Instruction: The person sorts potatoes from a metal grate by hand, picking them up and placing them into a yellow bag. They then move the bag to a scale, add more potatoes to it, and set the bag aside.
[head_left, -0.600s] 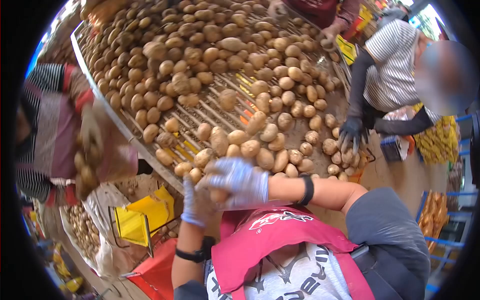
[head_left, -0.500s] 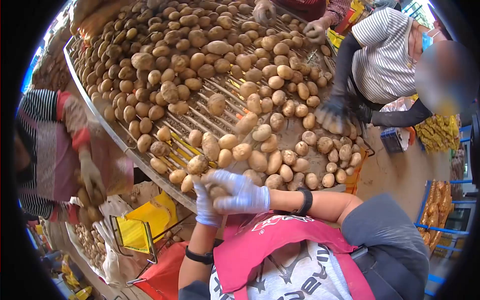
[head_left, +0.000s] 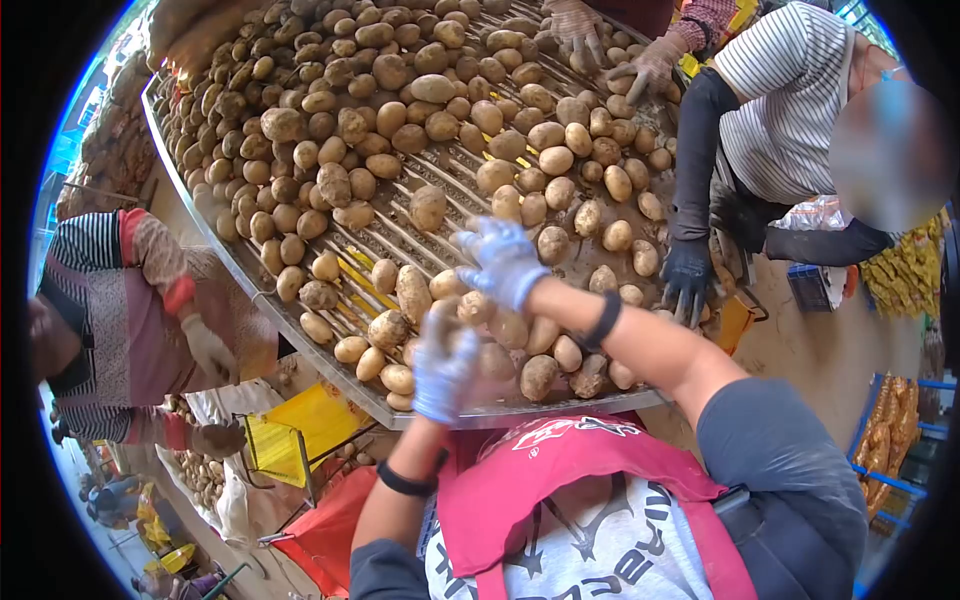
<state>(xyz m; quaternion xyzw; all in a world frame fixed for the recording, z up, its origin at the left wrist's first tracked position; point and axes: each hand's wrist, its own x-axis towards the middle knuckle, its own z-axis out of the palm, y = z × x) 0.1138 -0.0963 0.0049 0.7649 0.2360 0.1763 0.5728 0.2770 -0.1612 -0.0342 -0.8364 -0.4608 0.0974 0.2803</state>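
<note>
Potatoes (head_left: 412, 293) lie spread over a slatted sorting table (head_left: 395, 205). My right hand (head_left: 503, 262), in a pale blue glove, reaches forward over bare slats and potatoes, its fingers apart and nothing visible in them. Closer to the near edge is my left hand (head_left: 447, 378), gloved alike and smeared by motion. A blurred brownish shape shows at its fingertips, among the potatoes; whether the hand grips it cannot be made out. Several potatoes (head_left: 540, 377) sit along the near edge, to the right of my left hand.
Across the table a co-worker's gloved hands (head_left: 648, 68) touch potatoes. At right, another person's dark glove (head_left: 687, 275) rests at the table's side. A person at left has a gloved hand (head_left: 208, 350) beside a yellow-covered frame (head_left: 305, 435). The metal rim (head_left: 215, 245) borders the table.
My hands were together at the near edge; now they are apart. The right has moved forward over the slats, the left slightly forward. The dark-gloved hand at right has drawn back from the potatoes.
</note>
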